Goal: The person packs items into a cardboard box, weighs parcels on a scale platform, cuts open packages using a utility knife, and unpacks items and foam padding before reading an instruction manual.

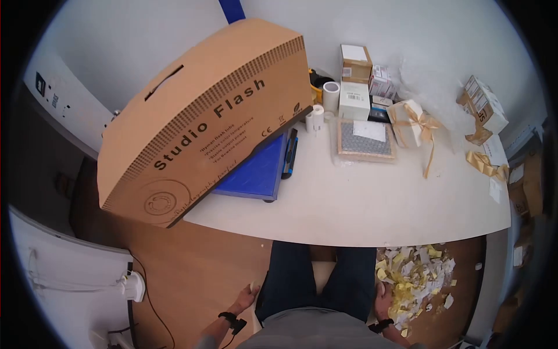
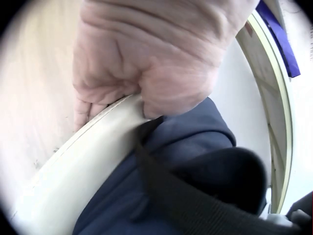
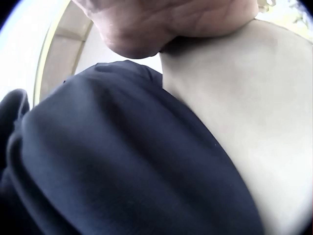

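Observation:
A person sits with dark trousers (image 1: 290, 273) on a cream chair seat (image 2: 73, 171). The left hand (image 1: 247, 298) grips the seat's left edge beside the thigh; in the left wrist view the hand (image 2: 151, 54) has its thumb on top and its fingers over the outer side. On the other side, the right hand (image 1: 382, 301) is low beside the right thigh. The right wrist view shows this hand (image 3: 171, 22) closed over the edge of the seat (image 3: 234, 98), its fingertips hidden. Both hands are below the table (image 1: 349, 203).
A large Studio Flash box (image 1: 215, 122) leans over a blue platform (image 1: 250, 174) on the table. Farther right are small boxes (image 1: 354, 102), a bubble-wrapped frame (image 1: 365, 142) and a ribboned white package (image 1: 407, 125). Paper scraps (image 1: 418, 279) lie on the floor; a cable (image 1: 152, 305) runs at left.

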### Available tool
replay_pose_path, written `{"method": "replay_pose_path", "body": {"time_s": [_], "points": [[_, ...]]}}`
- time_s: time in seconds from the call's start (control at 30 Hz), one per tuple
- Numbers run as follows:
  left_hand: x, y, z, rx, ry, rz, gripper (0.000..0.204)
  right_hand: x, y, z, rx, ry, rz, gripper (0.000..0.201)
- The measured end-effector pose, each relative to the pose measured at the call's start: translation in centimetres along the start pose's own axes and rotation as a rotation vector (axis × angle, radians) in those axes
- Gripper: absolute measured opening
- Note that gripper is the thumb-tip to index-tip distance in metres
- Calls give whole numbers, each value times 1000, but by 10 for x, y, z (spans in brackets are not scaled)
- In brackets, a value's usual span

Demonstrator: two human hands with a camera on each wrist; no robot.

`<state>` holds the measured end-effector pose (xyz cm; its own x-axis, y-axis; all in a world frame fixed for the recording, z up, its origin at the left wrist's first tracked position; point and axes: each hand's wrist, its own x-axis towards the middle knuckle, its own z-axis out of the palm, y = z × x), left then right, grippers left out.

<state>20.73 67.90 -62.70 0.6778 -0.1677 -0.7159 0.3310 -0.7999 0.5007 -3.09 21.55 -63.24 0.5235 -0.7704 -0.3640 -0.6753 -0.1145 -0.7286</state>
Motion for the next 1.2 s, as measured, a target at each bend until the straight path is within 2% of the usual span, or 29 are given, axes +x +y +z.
{"method": "replay_pose_path", "body": {"time_s": [0.03, 0.07, 0.13, 0.2, 0.23, 0.3, 0.33, 0.37, 0.43, 0.47, 0.5, 0.57, 0.6, 0.63, 0.67, 0.7, 0.77, 0.8, 0.87, 0.9, 0.97, 1.03, 1.1, 1.2], "points": [[0, 5, -4, 33, -47, -35, 71, -5, -2, 0, -135, 42, -45, 57], [-1, 9, -9, 66, -50, -28, 72, 0, 10, 2, -172, 33, -102, 59], [7, 19, -15, 119, -47, 19, 74, -8, -1, 10, -176, 109, -123, 61], [23, 30, -13, -234, 238, 237, 78, 2, -33, 29, -223, 166, -198, 66], [29, 55, -6, -247, 269, 265, 78, 9, -54, 39, -254, 182, -247, 69], [30, 118, 30, -73, 440, 307, 82, 8, -90, 48, -344, 196, -335, 77], [27, 128, 36, 23, 509, 314, 84, -4, -119, 36, -420, 126, -401, 86], [25, 120, 36, 22, 501, 319, 84, -15, -137, 29, -424, 132, -396, 86], [33, 127, 40, 231, 479, 562, 85, -18, -167, 6, -336, -307, -905, 79], [27, 118, 31, 490, 436, 728, 79, -17, -171, 6, -463, -432, -1019, 69], [26, 106, 21, 506, 394, 763, 79, -20, -175, 2, -681, -354, -1162, 57], [31, 83, -6, 454, 238, 973, 70, 17, -119, 3, -878, -453, -1095, 50], [18, 82, -28, 505, 234, 864, 65, 21, -115, -5, -868, -435, -1075, 50], [6, 80, -46, 547, 233, 750, 61, 28, -119, -19, -875, -351, -1127, 45], [8, 64, -60, 428, 194, 643, 57, 30, -124, -33, -880, -274, -1173, 40], [9, 49, -72, 314, 156, 533, 53, 28, -129, -44, -876, -270, -1151, 40], [-12, 52, -88, 441, 182, 398, 51, 23, -148, -71, -864, -255, -906, 31], [-21, 50, -97, 448, 167, 397, 51, 17, -163, -83, -863, -260, -891, 31], [-38, 50, -112, 415, 510, 800, 53, 5, -209, -98, -564, -234, -758, 24], [-57, 76, -118, 409, 506, 801, 53, 2, -234, -102, -571, -234, -756, 24], [-92, 139, -129, 249, 722, 1019, 53, -5, -276, -103, -291, -42, -964, 21], [-118, 207, -138, -93, 611, 1024, 47, 8, -301, -97, -204, -38, -996, 19], [-138, 241, -147, -203, 564, 1120, 52, 12, -325, -94, -110, -51, -1018, 23], [-176, 281, -171, -297, 654, 1459, 52, 6, -362, -110, 96, -147, -996, 27]]}}
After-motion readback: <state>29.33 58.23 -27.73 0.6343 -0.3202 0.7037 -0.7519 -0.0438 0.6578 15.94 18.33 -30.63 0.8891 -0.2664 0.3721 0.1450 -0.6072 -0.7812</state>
